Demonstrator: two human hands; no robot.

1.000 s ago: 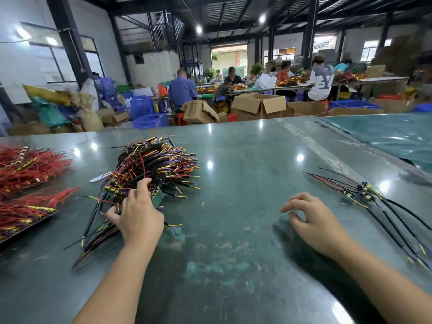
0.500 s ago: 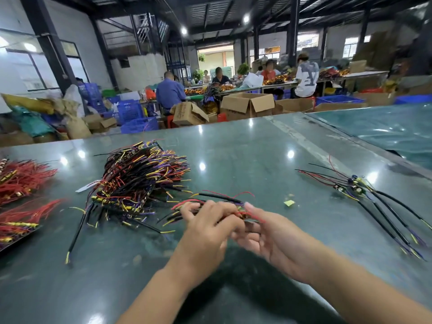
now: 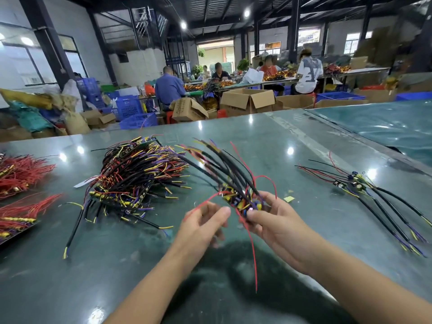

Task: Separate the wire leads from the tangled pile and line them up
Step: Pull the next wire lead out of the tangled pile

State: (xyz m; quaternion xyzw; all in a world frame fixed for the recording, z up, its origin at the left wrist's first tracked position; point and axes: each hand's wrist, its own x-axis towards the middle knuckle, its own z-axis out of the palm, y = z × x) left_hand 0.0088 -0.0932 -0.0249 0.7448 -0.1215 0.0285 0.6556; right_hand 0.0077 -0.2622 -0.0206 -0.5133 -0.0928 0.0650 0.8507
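A tangled pile of black, yellow, purple and red wire leads lies on the green table, left of centre. My right hand grips a small bundle of leads by its yellow and blue component end, the black leads fanning up and to the left. My left hand pinches a thin red wire of that bundle between thumb and fingers. At the right, a few separated leads lie side by side on the table.
Bunches of red wires rest at the table's left edge. A small yellow scrap lies beside my right hand. Cardboard boxes, blue crates and several seated people fill the room behind the table.
My left hand took a bundle off the pile and met my right hand. The bundle has since risen, with its black leads now fanned upward and held by my right hand.
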